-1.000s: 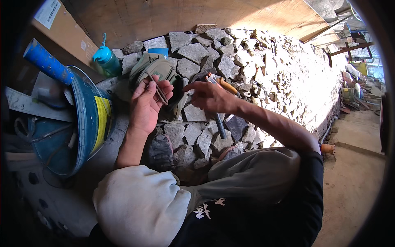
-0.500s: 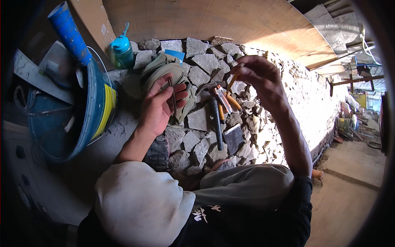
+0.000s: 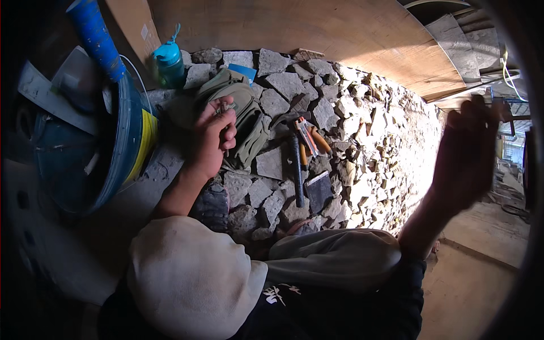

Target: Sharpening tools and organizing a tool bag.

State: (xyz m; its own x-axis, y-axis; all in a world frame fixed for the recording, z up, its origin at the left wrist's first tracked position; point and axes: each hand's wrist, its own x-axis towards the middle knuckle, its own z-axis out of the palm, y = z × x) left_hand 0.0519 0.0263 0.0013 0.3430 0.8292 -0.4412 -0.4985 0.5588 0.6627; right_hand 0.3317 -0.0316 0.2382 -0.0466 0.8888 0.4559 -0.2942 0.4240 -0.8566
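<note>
My left hand (image 3: 212,139) is closed around a thin rod, mostly hidden by the fingers, over an olive-green bag (image 3: 249,147). My right hand (image 3: 467,147), raised at the right and in shadow, has curled fingers around something indistinct. Between them, on broken stone, lie a black-handled tool (image 3: 298,173), orange-handled tools (image 3: 317,139) and a dark flat slab (image 3: 320,191).
A teal bucket (image 3: 130,153) with tools and a blue tube (image 3: 96,39) stands left, near a cardboard box (image 3: 127,28) and turquoise bottle (image 3: 170,68). A plywood board (image 3: 311,28) borders the rubble. A concrete path (image 3: 476,283) runs along the right.
My right hand has risen from over the tools and swung to the far right. My left hand's fingers have curled further around the rod.
</note>
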